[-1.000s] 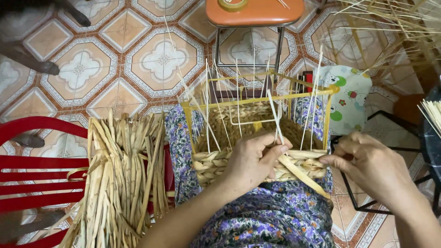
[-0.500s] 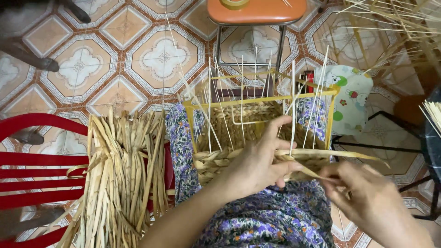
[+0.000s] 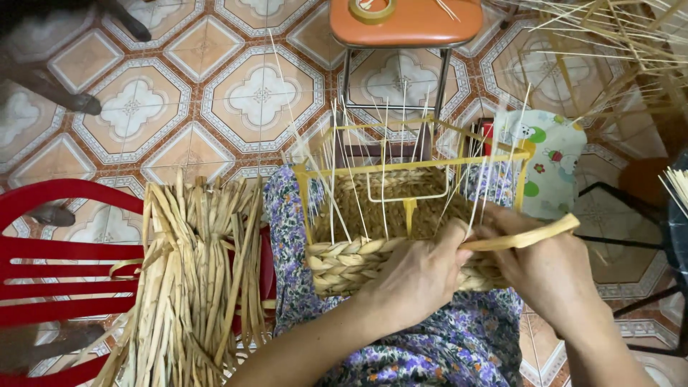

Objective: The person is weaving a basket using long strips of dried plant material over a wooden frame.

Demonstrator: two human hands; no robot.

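Roughly 2 braided rows are woven around the basket point(image 3: 401, 236); the upright stakes point(image 3: 383, 165) above remain bare. The left hand point(image 3: 419, 276) presses the weave, fingers together; the right hand point(image 3: 548, 269) is clamped on the strand point(image 3: 530, 235).

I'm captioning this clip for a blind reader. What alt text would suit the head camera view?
Two bare hands weave a flat straw strand into a half-made basket on a yellow wire frame, held on a lap in floral cloth; the left hand steadies the braided rim while the right hand pulls the strand. A straw bundle lies on a red chair.
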